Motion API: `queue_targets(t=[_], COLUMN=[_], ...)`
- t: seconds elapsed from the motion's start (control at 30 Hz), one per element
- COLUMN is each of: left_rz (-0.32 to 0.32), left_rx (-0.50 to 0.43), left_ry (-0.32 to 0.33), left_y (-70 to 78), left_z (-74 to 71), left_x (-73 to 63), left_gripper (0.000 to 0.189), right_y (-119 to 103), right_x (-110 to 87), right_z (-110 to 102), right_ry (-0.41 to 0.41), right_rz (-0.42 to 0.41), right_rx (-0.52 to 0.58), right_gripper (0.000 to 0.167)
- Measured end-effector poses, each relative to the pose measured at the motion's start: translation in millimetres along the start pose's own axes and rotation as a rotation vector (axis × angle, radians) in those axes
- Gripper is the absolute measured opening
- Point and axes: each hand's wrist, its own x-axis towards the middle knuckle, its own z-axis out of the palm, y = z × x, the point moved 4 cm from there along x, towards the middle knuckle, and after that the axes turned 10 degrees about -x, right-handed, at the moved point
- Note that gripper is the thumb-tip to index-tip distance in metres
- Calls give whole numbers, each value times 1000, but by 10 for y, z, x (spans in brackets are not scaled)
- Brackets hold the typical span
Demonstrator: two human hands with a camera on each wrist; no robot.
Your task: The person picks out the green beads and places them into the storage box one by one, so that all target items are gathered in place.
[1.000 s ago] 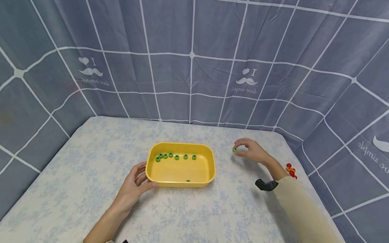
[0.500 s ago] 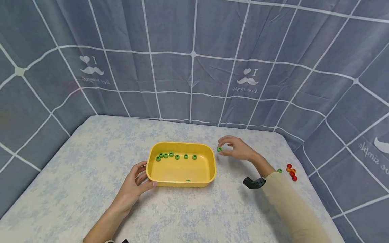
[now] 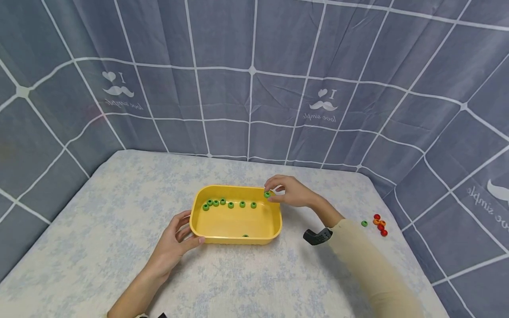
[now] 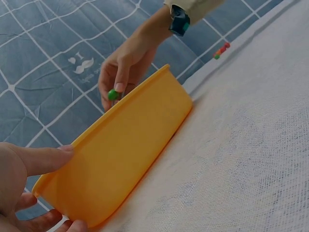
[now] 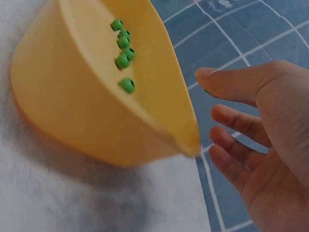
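The yellow plastic tray (image 3: 226,224) sits in the middle of the table, several green beads (image 3: 231,205) lying loose inside. At its near left corner my left hand (image 3: 172,247) holds it, thumb on the rim and fingers against the outer side. My right hand (image 3: 292,192) pinches one green bead (image 3: 267,194) between thumb and fingertips, over the tray's far right corner. The left wrist view shows this pinched bead (image 4: 113,94) just above the rim. In the right wrist view the thumb hides nearly all of it.
Red and orange beads (image 3: 380,224) lie clustered at the table's right side, with a single green bead (image 3: 364,224) beside them. A grey-blue curtain (image 3: 222,97) with white lines hangs behind and beside the patterned tablecloth (image 3: 234,278).
My right hand has travelled left with the green bead, from the bare tablecloth to over the tray's right end. The sleeve has uncovered another green bead. My left hand and the tray stay put.
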Motion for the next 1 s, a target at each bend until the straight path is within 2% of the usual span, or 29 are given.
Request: queue_targets(t=[0.2, 0.6, 1.0], left_rz=[0, -7, 0], left_rx=[-3, 1, 0], left_ry=[-3, 2, -1], left_y=[10, -6, -15], left_z=[-2, -6, -10], left_x=[-3, 2, 10], left_gripper=[86, 86, 87], right_y=[-112, -266, -196], right_x=[114, 295, 212], right_z=[70, 185, 152], right_ry=[43, 41, 39], right_rz=[-34, -82, -45], right_rx=[16, 8, -48], right_gripper=[20, 21, 23])
